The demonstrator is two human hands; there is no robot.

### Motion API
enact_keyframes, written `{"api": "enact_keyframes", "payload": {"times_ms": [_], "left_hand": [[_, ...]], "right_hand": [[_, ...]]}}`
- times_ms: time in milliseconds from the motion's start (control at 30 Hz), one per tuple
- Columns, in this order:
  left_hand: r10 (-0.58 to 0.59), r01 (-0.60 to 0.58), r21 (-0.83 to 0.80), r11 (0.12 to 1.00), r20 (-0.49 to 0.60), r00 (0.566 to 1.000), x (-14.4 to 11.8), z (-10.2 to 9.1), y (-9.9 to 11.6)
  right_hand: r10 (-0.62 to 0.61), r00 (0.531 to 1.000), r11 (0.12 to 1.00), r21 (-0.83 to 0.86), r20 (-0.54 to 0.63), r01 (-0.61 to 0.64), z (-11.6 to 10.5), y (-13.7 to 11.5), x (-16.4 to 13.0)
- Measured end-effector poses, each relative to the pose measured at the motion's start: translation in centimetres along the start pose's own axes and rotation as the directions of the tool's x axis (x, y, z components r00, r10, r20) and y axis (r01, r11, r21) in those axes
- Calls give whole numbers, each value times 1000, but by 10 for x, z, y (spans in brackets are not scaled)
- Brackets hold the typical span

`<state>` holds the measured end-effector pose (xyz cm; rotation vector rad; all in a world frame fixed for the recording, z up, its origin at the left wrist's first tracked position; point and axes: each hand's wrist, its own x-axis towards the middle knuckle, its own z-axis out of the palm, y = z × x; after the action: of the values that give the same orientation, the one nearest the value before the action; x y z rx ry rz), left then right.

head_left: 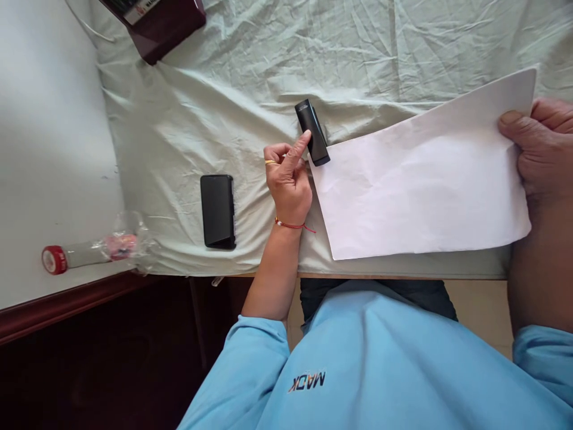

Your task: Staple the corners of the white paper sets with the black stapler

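- The stapler [312, 132] is small, black and blocky, with a tiny pale label at its far end. It lies tilted on the cloth [233, 77], its near end sitting on the left corner of the paper [425, 179].
- Your left hand [289, 182] is mostly curled: three fingers fold into the palm, and the forefinger [301, 146] stretches out to touch the stapler's left side. You grip nothing with it. A gold ring shows on one folded finger and a red thread circles the wrist.
- The paper is a plain white sheet, blank on the side you see, lying slantwise with its far right corner raised. Its near edge runs close to the bench edge.
- Your right hand [539, 146] is closed on the paper's right edge, thumb on top and the other fingers beyond the edge.
- The cloth is pale green and creased, covering the bench [403, 276], whose wooden edge shows just below the cloth.
- A black phone [218, 210] lies face up on the cloth, just left of your left hand and apart from it.
- A clear bottle [89, 251] with a red cap lies on its side on the white surface further left.
- A dark red box [156, 24] sits at the far left corner of the cloth.
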<state>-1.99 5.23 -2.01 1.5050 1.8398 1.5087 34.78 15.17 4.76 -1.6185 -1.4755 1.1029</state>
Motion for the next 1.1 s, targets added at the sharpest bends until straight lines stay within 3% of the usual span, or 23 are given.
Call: {"api": "enact_keyframes", "payload": {"times_ms": [133,300,467,700,933,1100], "left_hand": [[83,-79,70,994,-55,995,-2,-1,0],[-7,3,78,997,47,999,-8,0,4],[-40,34,86,996,76,996,-6,1,6],[-60,65,-70,995,80,995,-4,1,-3],[61,-48,-131,990,101,993,-5,3,-22],[76,-60,-153,986,96,993,-3,3,-25]], "right_hand": [[8,1000,1000,-22,4,-8,-1,1,1],[15,1000,999,-52,14,-14,-2,-2,0],[80,997,996,-30,17,-79,-3,0,0],[-119,988,992,62,95,113,-2,1,0],[-113,984,992,69,137,104,-3,-3,-5],[-91,983,991,115,161,73,-5,-3,-5]]}}
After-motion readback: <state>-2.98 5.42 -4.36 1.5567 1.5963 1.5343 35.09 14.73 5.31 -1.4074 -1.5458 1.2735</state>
